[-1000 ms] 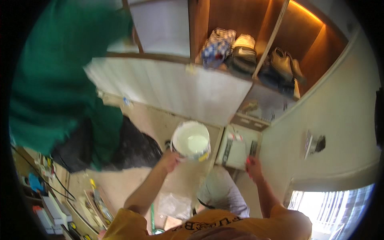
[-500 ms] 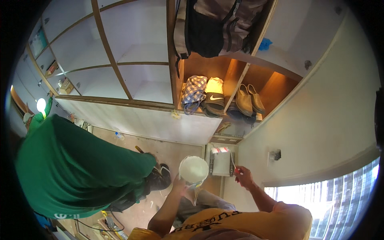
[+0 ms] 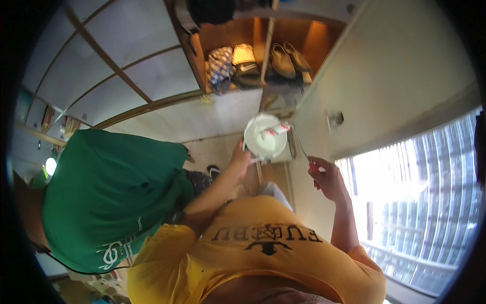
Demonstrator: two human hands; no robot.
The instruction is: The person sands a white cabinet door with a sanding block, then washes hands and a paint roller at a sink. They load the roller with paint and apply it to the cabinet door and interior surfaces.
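My left hand (image 3: 241,156) grips the side of a white paint bucket (image 3: 246,136), held up in front of my chest. White paint (image 3: 263,147) shows inside it. In my right hand (image 3: 326,178) is the red handle of a small paint roller (image 3: 278,129), with the fingers wrapped round it. The roller's thin wire frame reaches left to the bucket. Its white and red sleeve lies across the right part of the bucket's mouth; whether it touches the paint I cannot tell.
Close on my left a person in a green shirt (image 3: 116,197) bends forward. Ahead stand white shelves with brown edges (image 3: 152,76) and a cubby holding shoes (image 3: 282,61). A pale wall (image 3: 390,91) with a socket box (image 3: 335,119) and a bright window (image 3: 410,187) are on the right.
The roller has come from beside the bucket to over its mouth. The bucket is raised in view. My view has tilted down, and the person in green appears closer.
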